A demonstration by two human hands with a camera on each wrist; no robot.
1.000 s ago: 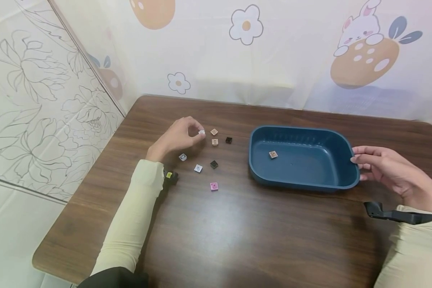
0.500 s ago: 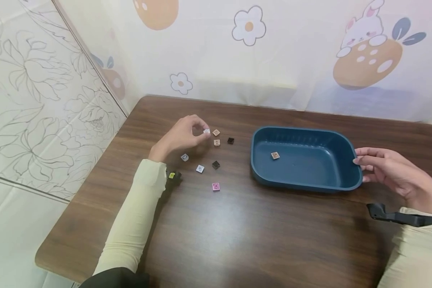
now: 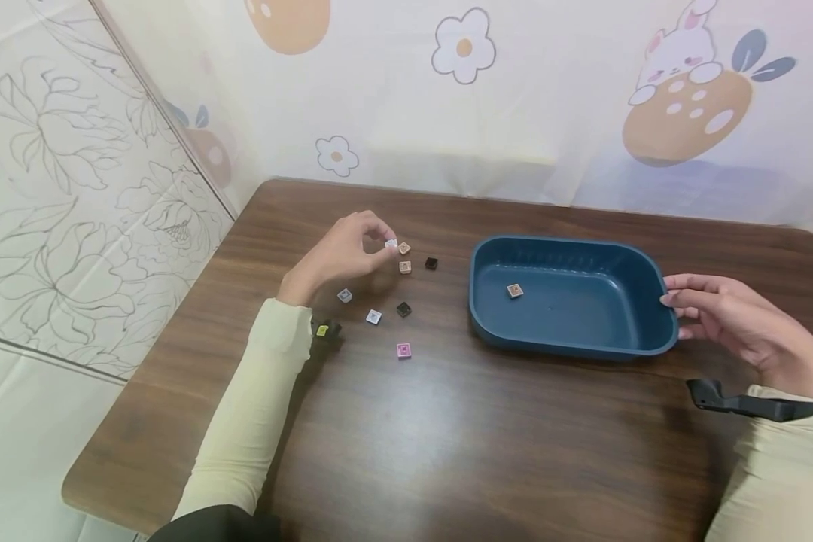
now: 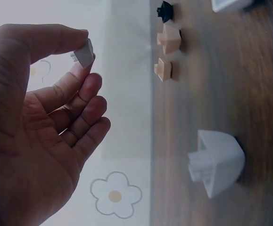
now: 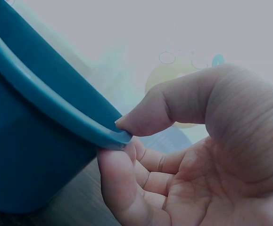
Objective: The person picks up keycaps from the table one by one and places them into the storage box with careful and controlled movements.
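My left hand (image 3: 345, 250) pinches a small white keycap (image 4: 84, 54) between thumb and index finger, raised above the table in the left wrist view. Just right of those fingertips lie two beige keycaps (image 3: 405, 267) and a black keycap (image 3: 431, 263), stems up. Nearer the front are white keycaps (image 3: 373, 317), another black keycap (image 3: 403, 309) and a pink keycap (image 3: 403, 351). On the right, my right hand (image 3: 752, 320) grips the end rim of a blue plastic basin (image 3: 562, 350), thumb over the edge and fingers outside. One beige keycap (image 3: 514, 290) lies inside the basin.
Everything stands on a brown wooden table (image 3: 488, 444) with rounded corners. A pale printed wall covering (image 3: 406, 98) rises right behind its back edge, and a flower-patterned panel (image 3: 74, 165) stands at the left.
My left hand has shifted slightly to the right with the white keycap, close to the beige keycaps. The right hand and the basin stay where they were.
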